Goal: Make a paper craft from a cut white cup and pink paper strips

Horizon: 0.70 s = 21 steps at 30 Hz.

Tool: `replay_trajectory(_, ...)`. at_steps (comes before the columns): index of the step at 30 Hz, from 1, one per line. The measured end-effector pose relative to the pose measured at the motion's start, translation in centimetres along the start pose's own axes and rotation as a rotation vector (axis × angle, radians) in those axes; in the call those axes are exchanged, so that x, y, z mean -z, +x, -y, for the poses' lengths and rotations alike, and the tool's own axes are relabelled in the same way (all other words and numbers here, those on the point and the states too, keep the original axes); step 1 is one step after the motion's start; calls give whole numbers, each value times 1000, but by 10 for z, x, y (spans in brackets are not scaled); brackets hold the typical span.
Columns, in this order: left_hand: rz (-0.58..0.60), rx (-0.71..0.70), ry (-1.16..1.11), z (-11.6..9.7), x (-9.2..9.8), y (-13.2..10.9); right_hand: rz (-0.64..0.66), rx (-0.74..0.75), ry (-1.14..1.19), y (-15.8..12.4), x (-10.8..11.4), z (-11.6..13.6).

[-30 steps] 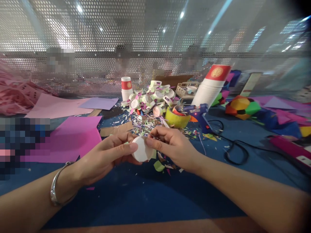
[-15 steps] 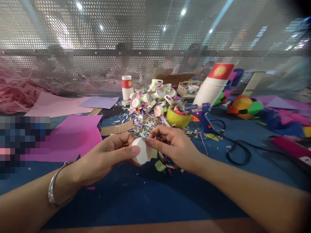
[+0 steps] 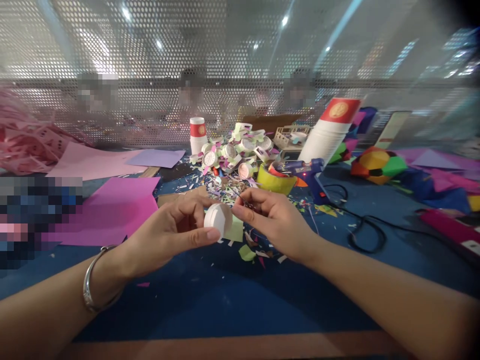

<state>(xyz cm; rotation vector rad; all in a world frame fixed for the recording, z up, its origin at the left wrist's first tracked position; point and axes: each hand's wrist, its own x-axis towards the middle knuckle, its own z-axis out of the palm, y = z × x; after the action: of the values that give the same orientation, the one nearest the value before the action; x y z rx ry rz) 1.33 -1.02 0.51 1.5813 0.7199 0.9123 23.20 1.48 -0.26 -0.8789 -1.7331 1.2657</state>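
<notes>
My left hand [image 3: 170,235] pinches a small white round cup piece [image 3: 217,219] between thumb and fingers, above the blue table [image 3: 225,300]. A pale green paper strip [image 3: 235,231] sticks out from the cup's right side. My right hand [image 3: 275,220] is closed beside the cup, its fingertips pinching at the cup's edge and the green paper. A silver bangle [image 3: 95,280] sits on my left wrist. Paper scraps [image 3: 247,252] lie on the table just below both hands.
A pile of decorated cup pieces [image 3: 236,150] lies behind my hands, with a red-and-white cup [image 3: 197,134], yellow tape roll [image 3: 275,181], blue glue gun [image 3: 309,172] with black cord [image 3: 360,235], stacked cups [image 3: 330,132], pink and purple paper sheets [image 3: 116,205] and a coloured paper ball [image 3: 377,165]. A perforated screen [image 3: 225,75] stands behind.
Both hands have lifted the white cup piece slightly and turned it; the green paper strip now shows more at its right side.
</notes>
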Motion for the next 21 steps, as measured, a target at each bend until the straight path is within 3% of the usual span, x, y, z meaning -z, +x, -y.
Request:
replay_trajectory(12,27,9,94,-1,-2,1,51,15,-20,-1,-2,2)
replay_trajectory(21,70,59,44,1,-2,1,82,15,-169,-4,0,2)
